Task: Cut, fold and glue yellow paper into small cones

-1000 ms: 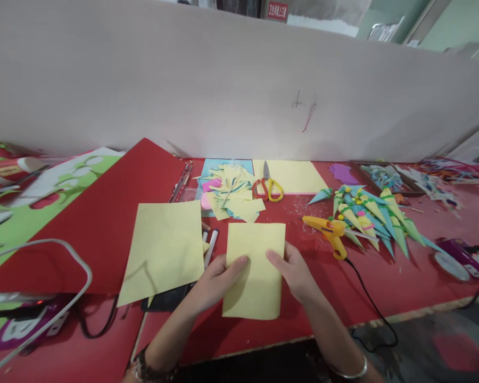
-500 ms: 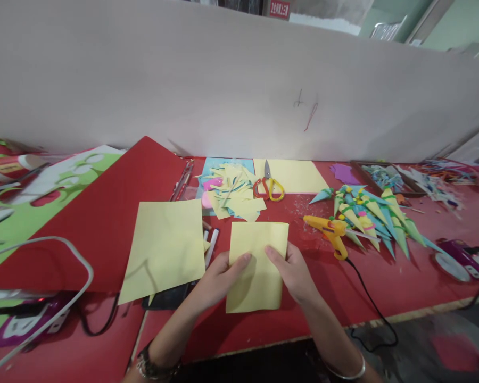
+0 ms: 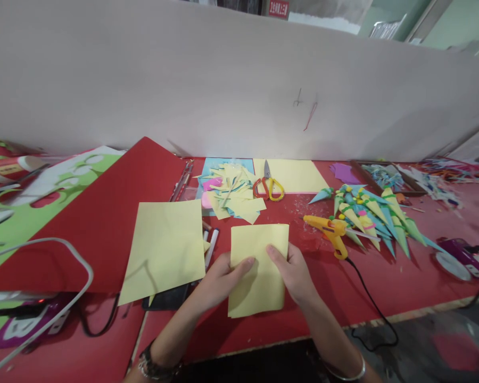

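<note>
A folded sheet of yellow paper is held upright between my two hands above the red table. My left hand grips its left edge, thumb on the front face and fingers hidden behind. On the opposite edge my right hand has the same kind of hold, its thumb also lying on the front. To the left rests a larger flat yellow sheet, partly over a black object and beside white markers. Beyond the folded paper are scissors with red and yellow handles and a heap of paper scraps.
A yellow glue gun with a black cord lies right of my hands, near several yellow and blue paper cones. Large red card covers the left side. Purple power strips sit at the right and left. A grey-white panel stands behind.
The folded paper has dropped slightly and its layers show a little apart at the top and bottom edges. My left thumb has slid slightly right across its face.
</note>
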`<state>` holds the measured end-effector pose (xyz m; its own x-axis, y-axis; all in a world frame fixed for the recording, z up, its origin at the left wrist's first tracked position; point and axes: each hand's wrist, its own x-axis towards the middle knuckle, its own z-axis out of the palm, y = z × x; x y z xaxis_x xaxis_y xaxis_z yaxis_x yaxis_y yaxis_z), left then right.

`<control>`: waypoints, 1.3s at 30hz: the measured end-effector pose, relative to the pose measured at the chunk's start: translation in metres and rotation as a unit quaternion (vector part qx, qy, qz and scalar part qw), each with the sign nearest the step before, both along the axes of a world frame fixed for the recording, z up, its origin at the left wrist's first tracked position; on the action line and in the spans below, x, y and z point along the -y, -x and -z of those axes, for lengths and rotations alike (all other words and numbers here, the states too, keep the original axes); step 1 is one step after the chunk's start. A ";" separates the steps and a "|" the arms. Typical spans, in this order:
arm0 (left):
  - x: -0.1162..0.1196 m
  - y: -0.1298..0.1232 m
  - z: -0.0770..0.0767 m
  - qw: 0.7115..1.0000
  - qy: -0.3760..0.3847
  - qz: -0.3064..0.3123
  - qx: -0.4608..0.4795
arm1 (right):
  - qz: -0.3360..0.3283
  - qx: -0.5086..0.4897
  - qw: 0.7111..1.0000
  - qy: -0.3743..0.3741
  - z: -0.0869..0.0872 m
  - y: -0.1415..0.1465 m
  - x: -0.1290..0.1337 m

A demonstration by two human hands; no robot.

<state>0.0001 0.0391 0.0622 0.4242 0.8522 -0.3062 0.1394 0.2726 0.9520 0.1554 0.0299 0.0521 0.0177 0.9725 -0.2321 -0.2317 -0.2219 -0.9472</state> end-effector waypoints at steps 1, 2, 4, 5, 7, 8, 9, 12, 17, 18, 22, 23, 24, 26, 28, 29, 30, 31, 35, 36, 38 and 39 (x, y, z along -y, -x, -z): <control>0.000 0.000 -0.001 1.000 -0.003 0.003 0.003 | 0.001 0.007 1.000 0.001 0.000 0.000 0.000; 0.000 -0.001 -0.002 1.000 -0.005 0.005 0.005 | 0.001 0.012 1.000 0.001 -0.001 0.000 0.000; 0.000 -0.002 -0.003 1.000 -0.010 0.002 0.003 | -0.004 0.014 1.000 -0.003 -0.001 -0.001 0.001; 0.000 -0.002 -0.004 1.000 -0.013 -0.002 0.000 | -0.008 0.011 1.000 -0.006 0.000 -0.001 0.001; 0.000 -0.002 -0.005 1.000 -0.018 -0.005 -0.007 | -0.013 0.006 1.000 -0.011 0.000 -0.001 0.001; 0.000 -0.002 -0.005 1.000 -0.018 -0.005 -0.008 | -0.012 0.006 1.000 -0.011 0.000 -0.001 0.001; 0.000 -0.002 -0.005 1.000 -0.016 -0.004 -0.009 | -0.011 0.007 1.000 -0.011 0.000 -0.002 0.001; -0.001 -0.002 -0.004 1.000 -0.013 0.004 -0.004 | -0.007 0.016 1.000 -0.015 0.000 -0.001 0.000; -0.002 -0.003 -0.001 0.999 -0.037 -0.001 0.002 | 0.000 0.029 0.999 -0.019 0.000 -0.001 0.000; -0.002 -0.003 0.000 0.999 -0.041 -0.003 0.001 | 0.001 0.030 0.999 -0.018 0.000 -0.001 -0.001; -0.005 -0.004 -0.001 0.998 -0.053 -0.020 -0.006 | -0.011 0.025 0.999 -0.017 0.000 -0.001 -0.003; -0.006 -0.004 -0.002 0.998 -0.053 -0.021 -0.007 | -0.014 0.028 0.999 -0.019 0.000 -0.001 -0.004; -0.007 -0.004 -0.003 0.998 -0.052 -0.020 -0.007 | -0.015 0.035 0.999 -0.022 0.000 -0.001 -0.004; -0.010 -0.003 -0.005 0.998 -0.058 -0.016 -0.011 | -0.016 0.057 0.998 -0.031 0.000 -0.001 -0.006; -0.014 -0.001 -0.006 0.997 -0.072 -0.012 -0.022 | -0.029 0.075 0.996 -0.043 -0.001 -0.001 -0.009; -0.016 0.000 -0.007 0.996 -0.079 -0.009 -0.030 | -0.042 0.083 0.994 -0.051 -0.001 -0.002 -0.010; -0.018 0.001 -0.007 0.996 -0.084 -0.005 -0.039 | -0.057 0.091 0.993 -0.058 -0.001 -0.003 -0.012; -0.020 0.002 -0.007 0.995 -0.087 -0.003 -0.047 | -0.072 0.100 0.990 -0.064 -0.002 -0.005 -0.014; -0.025 0.006 -0.007 0.993 -0.095 0.002 -0.063 | -0.092 0.109 0.986 -0.087 -0.005 -0.014 -0.029; -0.026 0.007 -0.007 0.994 -0.091 0.001 -0.064 | -0.090 0.106 0.985 -0.097 -0.005 -0.017 -0.033; -0.028 0.007 -0.007 0.994 -0.081 -0.003 -0.066 | -0.084 0.112 0.983 -0.119 -0.006 -0.020 -0.042; -0.029 0.007 -0.007 0.995 -0.079 -0.005 -0.068 | -0.078 0.119 0.981 -0.128 -0.005 -0.021 -0.045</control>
